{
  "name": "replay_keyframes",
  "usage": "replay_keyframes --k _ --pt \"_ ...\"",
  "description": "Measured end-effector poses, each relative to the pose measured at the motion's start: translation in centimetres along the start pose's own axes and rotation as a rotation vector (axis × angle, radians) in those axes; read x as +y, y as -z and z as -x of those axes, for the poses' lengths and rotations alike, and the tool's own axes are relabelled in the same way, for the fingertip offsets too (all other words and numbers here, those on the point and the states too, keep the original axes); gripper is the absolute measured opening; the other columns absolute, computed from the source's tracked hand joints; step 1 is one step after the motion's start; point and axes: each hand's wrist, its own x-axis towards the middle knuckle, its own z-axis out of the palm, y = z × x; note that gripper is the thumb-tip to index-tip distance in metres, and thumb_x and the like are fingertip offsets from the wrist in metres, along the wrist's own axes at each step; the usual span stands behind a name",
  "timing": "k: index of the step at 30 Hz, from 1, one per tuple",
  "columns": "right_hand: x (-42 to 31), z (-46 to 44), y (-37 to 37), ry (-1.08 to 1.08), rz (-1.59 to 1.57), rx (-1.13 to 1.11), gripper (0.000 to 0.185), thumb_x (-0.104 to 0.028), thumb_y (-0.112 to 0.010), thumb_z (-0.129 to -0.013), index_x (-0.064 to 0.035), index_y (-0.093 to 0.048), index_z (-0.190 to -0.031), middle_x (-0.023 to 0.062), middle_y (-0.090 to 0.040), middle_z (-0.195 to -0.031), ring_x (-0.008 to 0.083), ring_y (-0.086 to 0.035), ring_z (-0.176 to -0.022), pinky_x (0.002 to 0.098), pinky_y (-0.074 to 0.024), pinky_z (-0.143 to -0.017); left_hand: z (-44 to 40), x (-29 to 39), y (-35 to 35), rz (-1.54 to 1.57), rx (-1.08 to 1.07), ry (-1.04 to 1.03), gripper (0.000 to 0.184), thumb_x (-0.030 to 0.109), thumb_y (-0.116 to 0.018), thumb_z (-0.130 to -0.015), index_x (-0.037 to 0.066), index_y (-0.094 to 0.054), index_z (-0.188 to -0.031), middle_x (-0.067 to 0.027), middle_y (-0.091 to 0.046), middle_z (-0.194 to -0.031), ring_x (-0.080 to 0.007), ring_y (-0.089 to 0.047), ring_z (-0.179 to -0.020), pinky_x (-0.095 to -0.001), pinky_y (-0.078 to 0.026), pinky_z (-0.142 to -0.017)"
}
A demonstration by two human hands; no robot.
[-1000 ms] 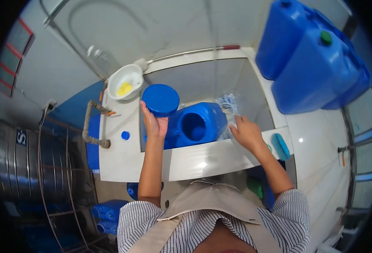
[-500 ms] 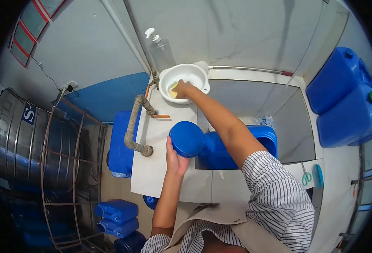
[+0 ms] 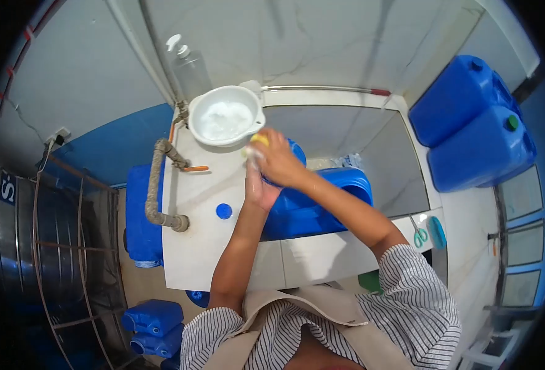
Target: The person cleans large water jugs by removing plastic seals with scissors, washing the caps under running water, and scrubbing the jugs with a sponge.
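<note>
My right hand [image 3: 280, 161] is closed on a yellow sponge [image 3: 259, 140], with some white foam showing beside it. The sponge is held against or just above a round blue lid [image 3: 296, 151], most of which is hidden behind that hand. From below, my left hand [image 3: 262, 190] grips the lid, its thumb side wet. Up and to the left stands a white basin [image 3: 226, 141] of suds. Under both hands, a blue container [image 3: 322, 209] with a large opening lies in the sink [image 3: 402, 172]. A small blue cap [image 3: 224, 211] rests on the counter to the left.
A pipe tap [image 3: 155, 191] with an orange handle rises at the left of the counter. Behind the basin is a clear pump bottle [image 3: 191, 74]. Large blue jerrycans [image 3: 470, 148] stand at right. Scissors [image 3: 419, 235] and a turquoise brush [image 3: 436, 232] lie on the right ledge.
My right hand has come out of the basin with the sponge and reached the lid in my left hand. The lid has tilted away. The view has shifted right, and the small cap is now uncovered.
</note>
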Motion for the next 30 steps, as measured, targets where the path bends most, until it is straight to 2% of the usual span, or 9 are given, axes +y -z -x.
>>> replay_keyframes --k 3,8,11,14,19,22,24,25,30 --pt "4.4 1.4 2.0 -0.16 0.133 0.14 0.032 -0.011 -0.051 -0.08 0.0017 -0.048 -0.109 0.0234 -0.046 -0.11 0.0403 -0.042 -0.108 0.0476 -0.0344 -0.093 0.9 1.0 -3.6 -0.037 0.071 0.087 0.054 0.049 -0.026 -0.096 0.008 -0.045 -0.127 -0.0113 -0.052 -0.125 -0.0261 -0.05 -0.115 -0.0445 -0.037 -0.101" --pt "0.2 3.4 2.9 0.033 0.007 0.2 0.025 -0.005 -0.047 -0.081 0.0011 -0.049 -0.105 0.0233 -0.048 -0.11 0.0384 -0.044 -0.099 0.0463 -0.0354 -0.085 0.4 -1.6 -4.7 -0.216 0.244 0.172 0.057 0.049 -0.029 -0.095 0.007 -0.043 -0.13 -0.011 -0.048 -0.131 -0.0261 -0.047 -0.12 -0.0427 -0.037 -0.101" --pt "4.9 1.2 4.0 -0.035 0.283 0.314 0.032 -0.009 -0.053 -0.075 0.0016 -0.052 -0.105 0.0203 -0.047 -0.1 0.0366 -0.045 -0.092 0.0486 -0.0364 -0.077 0.3 -2.0 -5.5 -0.201 0.037 0.107 0.055 0.049 -0.03 -0.096 0.008 -0.045 -0.129 -0.0113 -0.051 -0.128 -0.0262 -0.048 -0.119 -0.0408 -0.037 -0.102" --pt "2.9 5.5 3.0 -0.215 0.18 0.283 0.032 -0.011 -0.052 -0.077 0.0014 -0.051 -0.106 0.0209 -0.047 -0.104 0.0375 -0.045 -0.094 0.0487 -0.0368 -0.079 -0.6 -1.3 -4.4 -0.206 0.007 0.091 0.054 0.05 -0.029 -0.096 0.01 -0.045 -0.129 -0.0094 -0.049 -0.13 -0.0234 -0.047 -0.12 -0.0394 -0.037 -0.102" --pt "1.9 2.5 5.4 0.031 0.199 0.286 0.029 -0.017 -0.051 -0.083 0.0001 -0.051 -0.107 0.0215 -0.048 -0.113 0.0386 -0.044 -0.103 0.0482 -0.0357 -0.087 1.0 -4.3 -5.6 -0.238 -0.005 0.105 0.061 0.053 -0.032 -0.095 0.006 -0.041 -0.131 -0.0096 -0.047 -0.132 -0.023 -0.046 -0.121 -0.0389 -0.039 -0.101" --pt "3.0 2.5 6.5 -0.208 0.117 0.198 0.023 -0.016 -0.049 -0.084 -0.0002 -0.053 -0.1 0.0215 -0.048 -0.113 0.0366 -0.044 -0.105 0.0447 -0.0346 -0.089 2.2 -2.6 -7.0 -0.303 -0.039 0.149 0.062 0.054 -0.027 -0.095 0.008 -0.036 -0.135 -0.0092 -0.042 -0.136 -0.0233 -0.043 -0.124 -0.04 -0.037 -0.102" --pt "1.1 3.5 5.2 -0.014 0.161 0.408 0.02 -0.016 -0.047 -0.085 -0.0007 -0.054 -0.097 0.0188 -0.051 -0.109 0.035 -0.045 -0.103 0.0436 -0.0352 -0.088 2.5 -3.3 -6.5 -0.324 0.012 0.139 0.065 0.057 -0.026 -0.094 0.008 -0.036 -0.135 -0.0091 -0.043 -0.136 -0.0232 -0.043 -0.124 -0.0398 -0.039 -0.101" --pt "0.1 3.7 5.2 0.085 0.044 0.244 0.02 -0.015 -0.046 -0.086 -0.0004 -0.054 -0.097 0.0182 -0.053 -0.107 0.0348 -0.046 -0.101 0.0438 -0.0356 -0.087 2.7 -3.6 -5.9 -0.326 0.082 0.086 0.066 0.058 -0.027 -0.093 0.006 -0.038 -0.133 -0.0102 -0.044 -0.134 -0.0232 -0.043 -0.124 -0.0395 -0.039 -0.101" --pt "1.3 2.4 3.6 0.058 0.062 0.312 0.016 -0.016 -0.048 -0.084 -0.0013 -0.054 -0.087 0.0178 -0.055 -0.084 0.0368 -0.051 -0.085 0.0461 -0.04 -0.077 4.2 -1.6 -5.4 -0.277 0.092 0.083 0.07 0.06 -0.03 -0.092 0.003 -0.042 -0.129 -0.0114 -0.051 -0.127 -0.0231 -0.05 -0.116 -0.0384 -0.042 -0.098"
